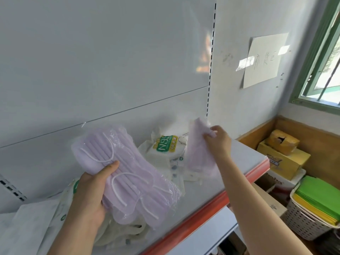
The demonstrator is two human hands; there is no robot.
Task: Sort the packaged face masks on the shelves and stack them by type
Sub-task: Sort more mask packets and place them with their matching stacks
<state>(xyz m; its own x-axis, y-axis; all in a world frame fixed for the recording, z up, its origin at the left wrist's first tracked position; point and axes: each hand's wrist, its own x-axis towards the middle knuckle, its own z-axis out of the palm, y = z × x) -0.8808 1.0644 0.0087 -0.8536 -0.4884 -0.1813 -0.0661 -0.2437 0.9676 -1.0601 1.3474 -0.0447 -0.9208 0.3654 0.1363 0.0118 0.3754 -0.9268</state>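
My left hand (92, 192) grips a clear pack of lilac face masks (132, 173) with white ear loops, held above the shelf (211, 184). My right hand (219, 138) pinches the top of a second lilac mask pack (198, 153), which hangs upright over the shelf's right part and looks blurred. Between the two packs lies a pile of white N95 mask packages (165, 150) with a green and yellow label. More white packages (33, 223) lie at the shelf's left, partly hidden by my left arm.
The shelf has a red front edge strip (202, 212) and a white back panel. To the right stand yellow cardboard boxes (283, 159) and a white basket (309, 219) with green and yellow sheets. A paper note (265, 59) hangs on the wall beside a green-framed window.
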